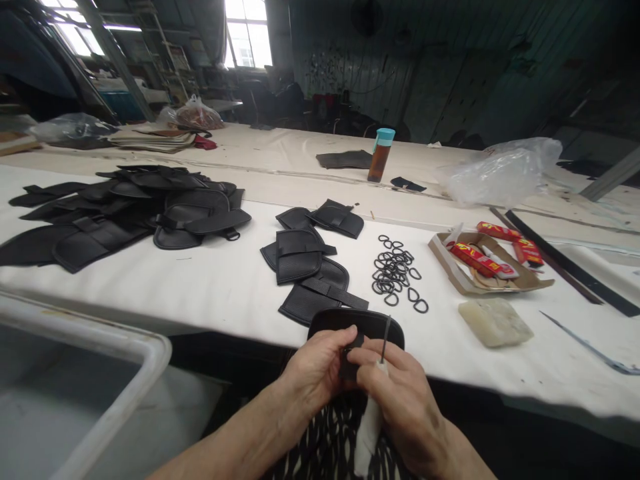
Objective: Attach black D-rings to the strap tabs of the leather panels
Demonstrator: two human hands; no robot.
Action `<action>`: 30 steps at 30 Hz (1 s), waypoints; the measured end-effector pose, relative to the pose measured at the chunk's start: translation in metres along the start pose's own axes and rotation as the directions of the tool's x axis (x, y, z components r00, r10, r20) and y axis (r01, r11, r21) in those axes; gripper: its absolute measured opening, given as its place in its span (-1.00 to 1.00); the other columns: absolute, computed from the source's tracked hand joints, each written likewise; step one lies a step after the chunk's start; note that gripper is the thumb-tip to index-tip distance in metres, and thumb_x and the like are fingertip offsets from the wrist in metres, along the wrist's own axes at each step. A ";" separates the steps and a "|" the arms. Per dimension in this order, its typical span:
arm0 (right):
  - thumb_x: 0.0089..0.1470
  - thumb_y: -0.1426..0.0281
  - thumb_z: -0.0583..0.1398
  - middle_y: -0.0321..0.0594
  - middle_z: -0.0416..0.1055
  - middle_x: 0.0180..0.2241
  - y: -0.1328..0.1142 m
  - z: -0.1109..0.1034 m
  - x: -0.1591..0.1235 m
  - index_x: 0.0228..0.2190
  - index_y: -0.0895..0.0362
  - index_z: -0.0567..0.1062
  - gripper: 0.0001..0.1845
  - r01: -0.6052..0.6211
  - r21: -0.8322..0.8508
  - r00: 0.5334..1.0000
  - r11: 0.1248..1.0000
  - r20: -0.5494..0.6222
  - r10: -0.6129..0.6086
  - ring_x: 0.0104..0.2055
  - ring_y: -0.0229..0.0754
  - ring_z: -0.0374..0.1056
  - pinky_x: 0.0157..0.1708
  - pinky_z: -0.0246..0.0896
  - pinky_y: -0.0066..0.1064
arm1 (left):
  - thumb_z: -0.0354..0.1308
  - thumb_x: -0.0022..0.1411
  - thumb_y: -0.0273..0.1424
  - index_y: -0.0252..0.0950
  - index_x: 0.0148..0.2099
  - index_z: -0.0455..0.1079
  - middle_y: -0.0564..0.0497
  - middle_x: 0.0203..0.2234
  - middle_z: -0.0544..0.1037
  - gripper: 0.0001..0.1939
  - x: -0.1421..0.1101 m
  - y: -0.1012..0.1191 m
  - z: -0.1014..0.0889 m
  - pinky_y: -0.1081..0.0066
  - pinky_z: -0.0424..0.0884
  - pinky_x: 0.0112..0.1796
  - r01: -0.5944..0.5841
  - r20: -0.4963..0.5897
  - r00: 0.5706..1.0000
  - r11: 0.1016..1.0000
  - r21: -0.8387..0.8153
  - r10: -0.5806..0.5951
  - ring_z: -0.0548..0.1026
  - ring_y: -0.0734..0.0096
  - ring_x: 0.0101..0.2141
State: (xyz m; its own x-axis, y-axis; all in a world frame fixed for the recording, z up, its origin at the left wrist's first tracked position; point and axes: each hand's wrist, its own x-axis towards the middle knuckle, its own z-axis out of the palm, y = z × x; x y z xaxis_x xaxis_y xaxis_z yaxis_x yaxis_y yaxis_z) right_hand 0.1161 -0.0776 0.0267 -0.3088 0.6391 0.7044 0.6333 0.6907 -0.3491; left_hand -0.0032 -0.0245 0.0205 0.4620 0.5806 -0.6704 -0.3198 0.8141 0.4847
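Observation:
At the table's front edge, my left hand (323,363) is closed on a black leather pouch (367,320) with a strap. My right hand (400,387) grips an awl (370,427), its handle wrapped in white and its dark metal tip pointing up. The right fingertips also touch the pouch's strap; what lies between them is hidden. Just beyond lie several black pouches (299,257) with straps. To their right is a heap of black D-rings (393,270). A larger pile of black leather pieces (125,200) spreads over the left of the table.
On the right sit a cardboard tray (453,283) with red-and-yellow packets (483,260), a waxy pale block (495,321) and a thin curved metal tool (590,347). Farther back stand a teal-capped bottle (380,157) and a clear plastic bag (500,172). A white bin (150,363) is at left.

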 end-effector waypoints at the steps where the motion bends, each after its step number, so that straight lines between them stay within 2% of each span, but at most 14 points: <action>1: 0.08 0.68 -0.03 -0.20 0.41 -0.54 0.000 0.002 -0.002 -0.54 0.13 0.31 -0.71 0.013 -0.017 1.000 1.000 -0.013 -0.013 -0.39 -0.20 0.34 -0.37 0.32 -0.39 | 0.23 0.02 -0.40 -0.41 -0.51 0.39 0.04 -0.66 0.44 -0.83 0.001 -0.002 -0.001 0.55 0.27 -0.63 -0.005 -0.014 1.000 1.000 0.006 0.005 0.37 0.53 -0.63; 4: 0.06 0.68 -0.02 -0.23 0.41 -0.51 0.000 0.007 -0.013 -0.49 0.14 0.33 -0.73 -0.066 0.051 0.998 0.997 -0.021 0.067 -0.40 -0.23 0.34 -0.33 0.34 -0.38 | 0.24 -0.01 -0.34 -0.42 -0.49 0.44 0.02 -0.63 0.45 -0.80 0.002 -0.008 -0.003 0.54 0.28 -0.59 -0.069 -0.015 0.997 0.996 0.051 0.070 0.38 0.52 -0.60; 6: 0.07 0.66 -0.01 -0.24 0.42 -0.47 -0.001 0.010 -0.022 -0.46 0.12 0.33 -0.75 -0.186 0.167 0.980 0.968 -0.037 0.194 -0.38 -0.24 0.35 -0.31 0.34 -0.39 | 0.24 -0.01 -0.29 -0.41 -0.46 0.46 0.01 -0.59 0.47 -0.76 0.001 -0.011 -0.004 0.53 0.28 -0.54 -0.154 0.004 0.988 0.982 0.111 0.155 0.38 0.52 -0.56; 8: 0.07 0.62 0.03 -0.25 0.43 -0.42 -0.003 0.012 -0.027 -0.45 0.09 0.31 -0.79 -0.294 0.287 0.941 0.912 -0.079 0.328 -0.34 -0.24 0.36 -0.29 0.34 -0.39 | 0.22 0.01 -0.25 -0.40 -0.43 0.48 0.02 -0.58 0.47 -0.73 0.000 -0.014 -0.004 0.53 0.30 -0.49 -0.239 0.050 0.971 0.955 0.173 0.234 0.38 0.52 -0.53; 11: 0.08 0.54 0.11 -0.26 0.43 -0.40 -0.008 0.012 -0.028 -0.46 0.07 0.28 -0.85 -0.468 0.319 0.831 0.824 -0.158 0.533 -0.35 -0.25 0.38 -0.32 0.33 -0.42 | 0.17 0.07 -0.21 -0.38 -0.42 0.48 0.03 -0.56 0.47 -0.71 -0.001 -0.019 -0.004 0.48 0.34 -0.39 -0.337 0.122 0.941 0.915 0.222 0.317 0.39 0.48 -0.48; 14: 0.07 0.43 0.15 -0.36 0.37 -0.53 -0.013 0.011 -0.023 -0.45 0.07 0.29 -0.89 -0.666 0.218 0.694 0.713 -0.169 0.700 -0.54 -0.31 0.30 -0.55 0.25 -0.53 | 0.12 0.13 -0.22 -0.36 -0.41 0.47 0.03 -0.53 0.47 -0.71 -0.001 -0.024 -0.003 0.45 0.35 -0.33 -0.405 0.168 0.912 0.884 0.231 0.374 0.40 0.45 -0.43; 15: 0.07 0.41 0.15 -0.39 0.33 -0.57 -0.013 0.011 -0.021 -0.46 0.07 0.29 -0.89 -0.703 0.190 0.669 0.685 -0.149 0.728 -0.60 -0.34 0.25 -0.61 0.20 -0.55 | 0.12 0.14 -0.22 -0.36 -0.41 0.46 0.03 -0.53 0.46 -0.71 0.000 -0.025 -0.003 0.46 0.35 -0.33 -0.411 0.177 0.909 0.884 0.224 0.378 0.40 0.46 -0.44; 17: 0.07 0.39 0.14 -0.44 0.28 -0.64 -0.014 0.012 -0.018 -0.48 0.07 0.28 -0.88 -0.739 0.156 0.647 0.655 -0.107 0.755 -0.66 -0.35 0.19 -0.68 0.13 -0.57 | 0.11 0.14 -0.17 -0.36 -0.41 0.45 0.03 -0.54 0.46 -0.67 0.000 -0.027 -0.004 0.47 0.34 -0.37 -0.392 0.169 0.917 0.896 0.206 0.363 0.38 0.48 -0.48; 22: 0.05 0.38 0.15 -0.42 0.31 -0.63 -0.013 0.014 -0.015 -0.49 0.07 0.28 -0.87 -0.768 0.126 0.619 0.628 -0.103 0.778 -0.66 -0.35 0.22 -0.68 0.12 -0.58 | 0.08 0.08 0.00 -0.37 -0.34 0.47 -0.03 -0.53 0.50 -0.52 -0.001 -0.031 -0.008 0.44 0.32 -0.44 -0.358 0.031 0.933 0.911 0.207 0.359 0.43 0.38 -0.49; 25: 0.05 0.37 0.15 -0.42 0.32 -0.63 -0.013 0.013 -0.016 -0.49 0.07 0.27 -0.86 -0.777 0.133 0.607 0.615 -0.095 0.789 -0.66 -0.35 0.23 -0.69 0.12 -0.59 | 0.06 0.12 -0.03 -0.37 -0.33 0.47 -0.03 -0.53 0.49 -0.54 -0.002 -0.033 -0.009 0.45 0.30 -0.44 -0.389 0.093 0.921 0.891 0.234 0.378 0.41 0.38 -0.47; 30: 0.06 0.34 0.12 -0.42 0.33 -0.64 -0.011 0.011 -0.018 -0.48 0.07 0.26 -0.87 -0.822 0.101 0.561 0.561 -0.031 0.827 -0.65 -0.33 0.23 -0.66 0.13 -0.56 | 0.08 0.18 -0.22 -0.37 -0.39 0.42 0.06 -0.55 0.38 -0.70 -0.003 -0.034 -0.010 0.51 0.18 -0.46 -0.459 0.223 0.886 0.835 0.303 0.406 0.26 0.54 -0.51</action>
State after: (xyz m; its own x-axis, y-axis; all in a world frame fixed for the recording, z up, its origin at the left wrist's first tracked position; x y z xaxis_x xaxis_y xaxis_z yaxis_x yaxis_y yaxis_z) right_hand 0.1071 -0.0930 0.0113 0.3730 0.9193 0.1254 0.5373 -0.1038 -0.8370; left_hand -0.0024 -0.0536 0.0006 0.4644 0.8429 -0.2717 -0.2285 0.4104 0.8828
